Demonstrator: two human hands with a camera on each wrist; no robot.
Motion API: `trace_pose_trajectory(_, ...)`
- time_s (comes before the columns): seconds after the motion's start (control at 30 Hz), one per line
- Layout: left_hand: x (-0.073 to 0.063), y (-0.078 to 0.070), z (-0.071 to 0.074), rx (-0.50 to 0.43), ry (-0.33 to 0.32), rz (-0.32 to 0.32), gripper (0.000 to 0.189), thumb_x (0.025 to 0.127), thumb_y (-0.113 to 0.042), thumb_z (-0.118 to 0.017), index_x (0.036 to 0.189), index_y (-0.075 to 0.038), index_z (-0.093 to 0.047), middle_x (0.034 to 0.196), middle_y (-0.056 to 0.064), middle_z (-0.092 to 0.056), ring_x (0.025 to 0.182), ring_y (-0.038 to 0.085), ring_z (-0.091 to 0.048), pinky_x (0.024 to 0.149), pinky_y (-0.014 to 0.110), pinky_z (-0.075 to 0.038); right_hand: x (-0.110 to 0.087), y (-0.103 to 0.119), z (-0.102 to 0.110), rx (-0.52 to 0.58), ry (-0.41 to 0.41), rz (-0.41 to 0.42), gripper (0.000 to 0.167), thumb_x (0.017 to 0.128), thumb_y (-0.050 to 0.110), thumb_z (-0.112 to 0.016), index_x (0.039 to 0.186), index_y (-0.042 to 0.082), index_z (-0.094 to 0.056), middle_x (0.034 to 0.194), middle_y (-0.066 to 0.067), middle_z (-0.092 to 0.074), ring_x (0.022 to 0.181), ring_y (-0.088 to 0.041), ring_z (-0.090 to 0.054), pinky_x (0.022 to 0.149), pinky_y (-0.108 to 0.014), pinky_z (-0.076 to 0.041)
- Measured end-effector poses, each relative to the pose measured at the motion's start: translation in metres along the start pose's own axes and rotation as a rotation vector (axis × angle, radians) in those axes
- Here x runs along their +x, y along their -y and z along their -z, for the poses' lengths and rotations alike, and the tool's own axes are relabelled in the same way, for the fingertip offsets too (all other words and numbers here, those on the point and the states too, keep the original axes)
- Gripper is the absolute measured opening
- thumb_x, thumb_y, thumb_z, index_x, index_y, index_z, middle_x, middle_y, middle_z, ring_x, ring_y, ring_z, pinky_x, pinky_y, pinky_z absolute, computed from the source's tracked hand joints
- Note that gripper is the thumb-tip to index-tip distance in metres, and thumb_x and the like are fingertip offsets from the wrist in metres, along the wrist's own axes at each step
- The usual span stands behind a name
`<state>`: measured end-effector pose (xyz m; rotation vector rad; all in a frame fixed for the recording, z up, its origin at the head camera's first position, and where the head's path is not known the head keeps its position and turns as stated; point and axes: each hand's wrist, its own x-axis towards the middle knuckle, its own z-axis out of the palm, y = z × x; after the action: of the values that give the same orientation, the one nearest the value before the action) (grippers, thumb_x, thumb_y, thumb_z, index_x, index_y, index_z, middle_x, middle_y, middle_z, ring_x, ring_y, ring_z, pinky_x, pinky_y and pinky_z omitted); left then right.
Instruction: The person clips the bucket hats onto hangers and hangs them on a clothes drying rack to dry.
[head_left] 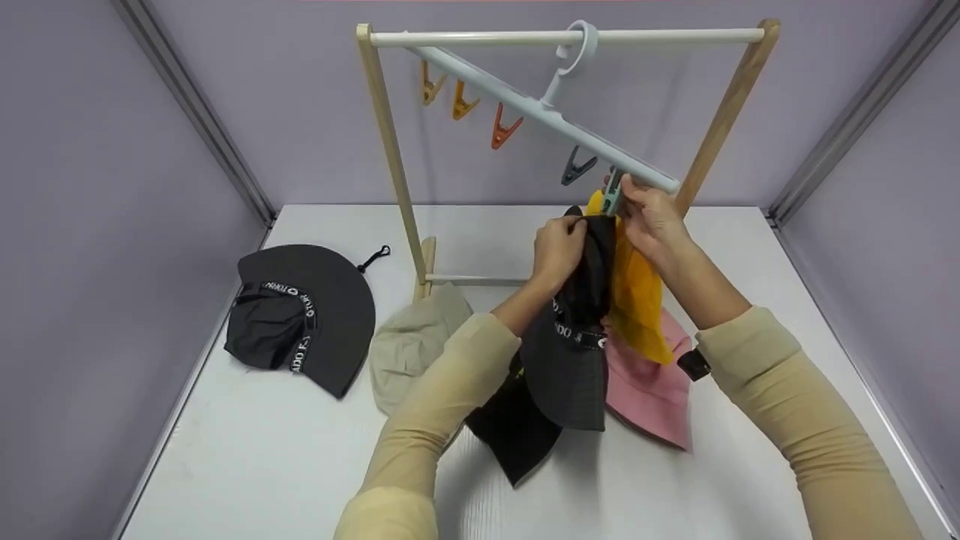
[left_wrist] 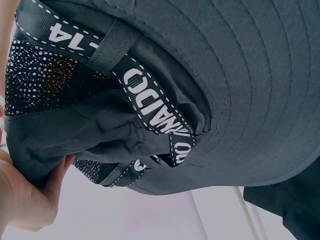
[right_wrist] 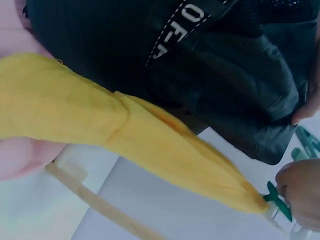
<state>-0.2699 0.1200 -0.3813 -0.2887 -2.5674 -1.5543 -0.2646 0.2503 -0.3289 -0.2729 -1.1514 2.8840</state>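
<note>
My left hand [head_left: 556, 251] pinches the crown of a dark grey brimmed hat [head_left: 566, 367], holding it up with its brim hanging down. White lettering runs along the hat's band in the left wrist view, where the left hand [left_wrist: 30, 192] grips the folded crown fabric. My right hand [head_left: 656, 225] has thumb and fingers on a pale green clip [head_left: 613, 193] at the low end of a light blue hanger [head_left: 551, 116]. The hat's crown edge is right at that clip. A yellow hat [head_left: 637, 300] hangs just behind, its tip at a darker green clip [right_wrist: 277, 201] in the right wrist view.
The tilted hanger hooks over the white bar of a wooden-legged rack [head_left: 480, 39]. Several clips, including an orange one [head_left: 504, 127] and a grey one [head_left: 577, 166], hang along it. A second dark hat [head_left: 300, 315], a beige hat [head_left: 420, 337], a black piece [head_left: 517, 431] and a pink hat [head_left: 652, 390] are around.
</note>
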Motion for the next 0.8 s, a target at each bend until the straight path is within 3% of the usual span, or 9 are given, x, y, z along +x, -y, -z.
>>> trace_pose_trajectory(0.17,0.001,-0.001,0.0,0.02,-0.011,0.001,0.024,0.094,-0.019,-0.052,0.103,-0.008,-0.071,0.098,0.002,-0.068,0.088,0.012,-0.062,0.073,0.021,-0.045,0.002,-0.003,-0.008,-0.024,-0.117,0.005,0.019,0.087,-0.001,-0.056,0.106,-0.001,-0.052,0.093,-0.011,-0.063,0.099,-0.024,-0.055,0.098,-0.029,-0.032)
trace_pose_trajectory(0.37,0.003,0.0,0.001,0.019,-0.026,-0.017,0.022,0.093,-0.017,-0.053,0.097,-0.008,-0.073,0.094,0.002,-0.068,0.083,0.012,-0.062,0.071,0.022,-0.045,0.003,-0.003,-0.016,-0.062,-0.165,-0.003,0.01,0.088,0.0,-0.056,0.098,0.0,-0.055,0.086,-0.011,-0.064,0.098,-0.024,-0.056,0.087,-0.028,-0.038)
trace_pose_trajectory(0.47,0.004,0.0,0.001,0.016,-0.032,-0.019,0.022,0.092,-0.017,-0.054,0.082,-0.01,-0.072,0.079,-0.002,-0.066,0.069,0.009,-0.058,0.062,0.02,-0.042,0.004,-0.004,-0.017,-0.074,-0.173,-0.003,0.01,0.088,-0.001,-0.056,0.098,-0.001,-0.055,0.086,-0.011,-0.064,0.091,-0.023,-0.058,0.087,-0.028,-0.037)
trace_pose_trajectory(0.57,0.004,-0.002,0.001,0.021,-0.033,-0.013,0.032,0.091,-0.016,-0.054,0.06,-0.011,-0.058,0.058,-0.004,-0.051,0.054,0.009,-0.044,0.052,0.02,-0.034,0.004,-0.004,-0.017,-0.088,-0.186,0.001,0.014,0.087,-0.001,-0.057,0.1,0.0,-0.053,0.089,-0.011,-0.064,0.086,-0.021,-0.059,0.09,-0.028,-0.035)
trace_pose_trajectory(0.67,0.005,-0.007,0.001,0.035,-0.025,-0.012,0.039,0.09,-0.016,-0.055,0.053,-0.012,-0.044,0.051,-0.005,-0.038,0.048,0.009,-0.035,0.047,0.02,-0.029,0.003,-0.003,-0.018,-0.085,-0.192,0.005,0.017,0.087,-0.002,-0.057,0.103,-0.001,-0.052,0.098,-0.013,-0.062,0.092,-0.021,-0.058,0.094,-0.028,-0.035)
trace_pose_trajectory(0.8,0.006,-0.011,0.0,0.088,-0.022,-0.041,0.037,0.09,-0.016,-0.055,0.054,-0.012,-0.049,0.052,-0.006,-0.045,0.049,0.007,-0.038,0.046,0.019,-0.031,0.003,-0.003,-0.017,-0.065,-0.19,-0.001,0.018,0.087,-0.002,-0.057,0.104,-0.002,-0.052,0.101,-0.014,-0.06,0.103,-0.023,-0.055,0.096,-0.028,-0.035)
